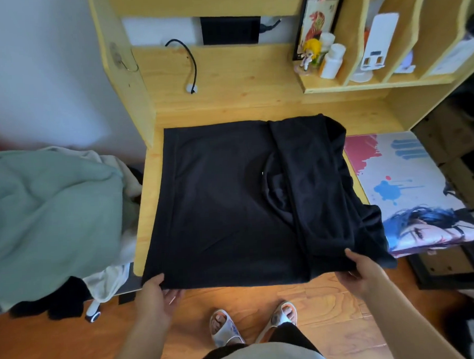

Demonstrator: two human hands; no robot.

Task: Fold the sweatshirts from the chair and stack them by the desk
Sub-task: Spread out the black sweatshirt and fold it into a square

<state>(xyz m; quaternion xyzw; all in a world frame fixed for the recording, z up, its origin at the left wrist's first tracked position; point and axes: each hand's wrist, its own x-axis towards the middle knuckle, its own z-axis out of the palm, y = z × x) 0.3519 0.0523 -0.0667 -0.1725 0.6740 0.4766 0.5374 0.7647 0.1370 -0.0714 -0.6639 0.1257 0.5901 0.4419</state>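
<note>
A black sweatshirt (225, 196) lies spread flat on the wooden desk (252, 77), its right side and a sleeve folded inward over the body. My left hand (156, 293) grips the near left corner of the hem, thumb on top. My right hand (361, 269) grips the near right corner at the folded part. The near edge hangs slightly over the desk's front. On the left, a chair (93, 310) carries a pile of clothes: a pale green sweatshirt (48, 216), white cloth and some black cloth beneath.
A printed mat (412, 186) covers the desk's right part. A black cable (193, 69) lies at the back. Shelves hold a framed picture (318, 21), a figurine and white bottles (331, 62). Dark boxes stand at the right. My feet in slippers are on the wooden floor.
</note>
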